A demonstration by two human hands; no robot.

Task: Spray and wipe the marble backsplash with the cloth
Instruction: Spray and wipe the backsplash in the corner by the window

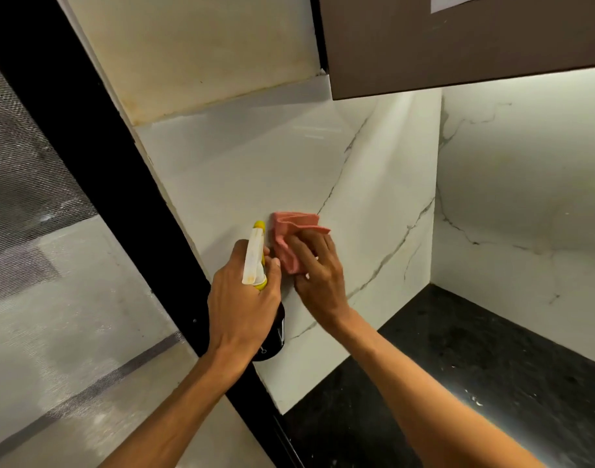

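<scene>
Home kitchen corner.
White marble backsplash (pixel 255 170) meets a black stone table (pixel 485 359) at 4 o'clock, a brown wall cabinet (pixel 458 42) hangs at 1 o'clock, a mesh window screen (pixel 22 170) at 9 o'clock.

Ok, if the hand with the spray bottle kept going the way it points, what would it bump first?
Probably the marble backsplash, just left of the pink cloth. The left hand grips the spray bottle with its nozzle aimed at that wall; nothing shows between them, though depth is hard to judge.
</scene>
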